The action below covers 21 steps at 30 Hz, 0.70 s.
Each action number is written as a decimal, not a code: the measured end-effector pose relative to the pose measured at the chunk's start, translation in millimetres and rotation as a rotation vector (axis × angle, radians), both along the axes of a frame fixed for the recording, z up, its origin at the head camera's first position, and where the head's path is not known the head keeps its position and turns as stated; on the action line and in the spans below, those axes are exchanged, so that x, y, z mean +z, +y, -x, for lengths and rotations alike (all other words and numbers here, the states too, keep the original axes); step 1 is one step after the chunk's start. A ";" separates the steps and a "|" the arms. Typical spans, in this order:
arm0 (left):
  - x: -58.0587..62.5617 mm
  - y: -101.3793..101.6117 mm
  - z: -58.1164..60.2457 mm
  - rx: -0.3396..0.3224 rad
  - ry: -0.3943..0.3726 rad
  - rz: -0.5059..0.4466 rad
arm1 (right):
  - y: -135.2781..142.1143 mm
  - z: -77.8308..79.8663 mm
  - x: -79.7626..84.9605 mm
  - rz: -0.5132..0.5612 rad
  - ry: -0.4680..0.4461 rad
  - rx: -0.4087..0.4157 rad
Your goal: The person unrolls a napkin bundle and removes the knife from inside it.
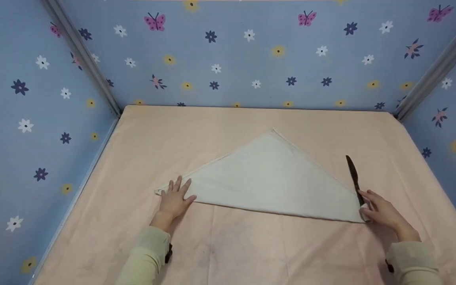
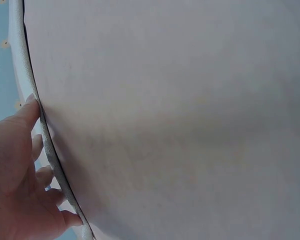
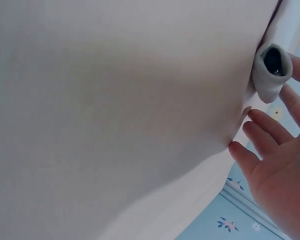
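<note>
A pale cloth napkin (image 1: pixel 267 178), folded into a triangle, lies with its long edge toward me and its point away. My left hand (image 1: pixel 173 202) rests spread on its left corner, fingers straight. A dark table knife (image 1: pixel 353 172) stands at the right corner, blade pointing away from me. With thumb and index finger my right hand (image 1: pixel 386 213) pinches the knife's lower part, around which the napkin corner (image 1: pixel 365 213) is wrapped. In the right wrist view the dark handle end (image 3: pixel 273 62) shows inside the rolled cloth; the other fingers touch the table cover.
A peach-coloured cloth (image 1: pixel 247 245) covers the table, with soft creases near the front. Blue flowered panels (image 1: pixel 228 51) stand behind and on both sides, joined by grey corner posts (image 1: pixel 441 63).
</note>
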<state>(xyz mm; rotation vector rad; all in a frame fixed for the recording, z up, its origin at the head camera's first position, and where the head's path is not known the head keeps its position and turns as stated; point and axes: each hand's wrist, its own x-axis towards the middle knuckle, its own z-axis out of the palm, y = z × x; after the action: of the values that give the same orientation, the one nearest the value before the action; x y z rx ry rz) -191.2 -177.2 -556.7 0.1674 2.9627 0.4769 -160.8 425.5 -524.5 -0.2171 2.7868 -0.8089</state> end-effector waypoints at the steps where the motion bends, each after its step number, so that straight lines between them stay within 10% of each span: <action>1: 0.1 0.1 0.0 -0.001 0.000 0.000 | -0.7 0.1 0.0 0.001 0.001 -0.003; 21: -1.0 -1.2 0.2 -0.027 0.018 0.001 | -1.3 6.4 -5.2 -0.027 -0.013 0.010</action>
<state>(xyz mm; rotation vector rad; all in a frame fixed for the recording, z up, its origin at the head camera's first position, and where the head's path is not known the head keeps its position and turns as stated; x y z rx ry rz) -191.5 -178.4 -557.7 0.2128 2.9743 0.4729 -167.2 424.2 -529.8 -0.2197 2.7807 -0.7679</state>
